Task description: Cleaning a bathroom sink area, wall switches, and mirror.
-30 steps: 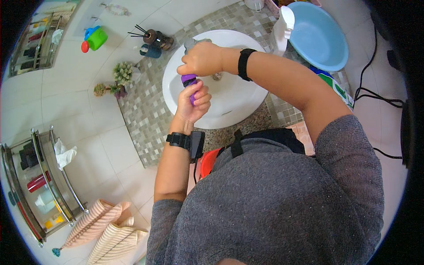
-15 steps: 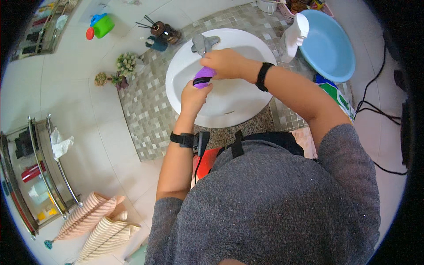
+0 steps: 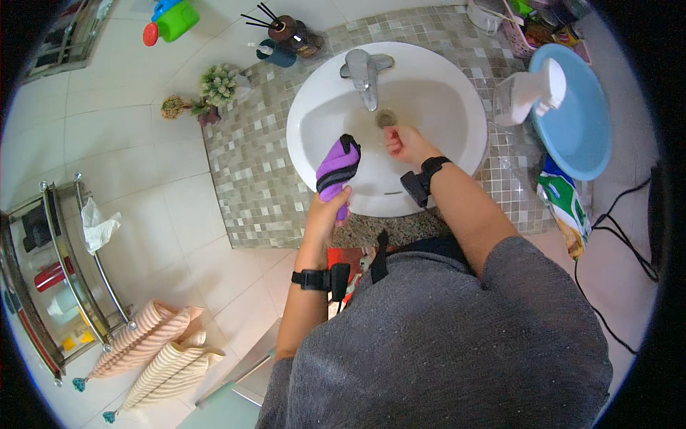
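Note:
My left hand is wrapped round the lower end of a twisted purple cloth with black and grey bands. The cloth stands up from my fist over the left front rim of the white sink. Inside the basin, my right hand is closed with its fingers curled, just below the drain, and nothing shows in it. The chrome faucet rises at the back of the sink, apart from both hands. No running water can be made out.
Right of the sink stand a white spray bottle and a light blue basin, with a green-and-white packet below. A reed diffuser and small potted plants are at left. Striped towels hang lower left.
My right hand has let go of the cloth and moved from near the faucet down into the basin. My left hand keeps the cloth, now more upright. The view has shifted.

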Motion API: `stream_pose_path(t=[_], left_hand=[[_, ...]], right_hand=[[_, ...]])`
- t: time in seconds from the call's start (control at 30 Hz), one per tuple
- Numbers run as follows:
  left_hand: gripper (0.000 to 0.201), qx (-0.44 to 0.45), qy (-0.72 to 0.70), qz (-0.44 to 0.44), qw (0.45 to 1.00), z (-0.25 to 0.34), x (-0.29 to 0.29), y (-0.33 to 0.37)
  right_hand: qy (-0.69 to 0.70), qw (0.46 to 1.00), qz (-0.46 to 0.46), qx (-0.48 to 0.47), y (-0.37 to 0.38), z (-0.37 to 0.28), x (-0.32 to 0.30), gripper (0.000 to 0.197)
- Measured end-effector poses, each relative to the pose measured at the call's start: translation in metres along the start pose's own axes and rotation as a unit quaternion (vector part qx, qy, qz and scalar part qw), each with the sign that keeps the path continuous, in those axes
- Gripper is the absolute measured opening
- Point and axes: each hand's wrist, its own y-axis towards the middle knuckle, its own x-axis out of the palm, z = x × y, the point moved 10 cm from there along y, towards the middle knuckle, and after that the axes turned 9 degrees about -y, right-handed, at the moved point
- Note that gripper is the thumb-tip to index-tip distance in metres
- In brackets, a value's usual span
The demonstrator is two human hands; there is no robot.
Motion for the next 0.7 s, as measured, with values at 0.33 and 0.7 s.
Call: stream_pose_path(t=[0.33, 0.7], left_hand=[[0.026, -0.033, -0.004, 0.033, 0.999, -0.01, -0.022, -0.016], [0.029, -0.003, -0.065, -0.013, 0.998, -0.001, 0.002, -0.006]], right_hand=[[0.156, 0.981, 0.073, -0.085, 0.014, -0.001, -0.001, 0.008], [-0.463, 0.818, 0.198, -0.277, -0.077, -0.061, -0.01, 0.028]])
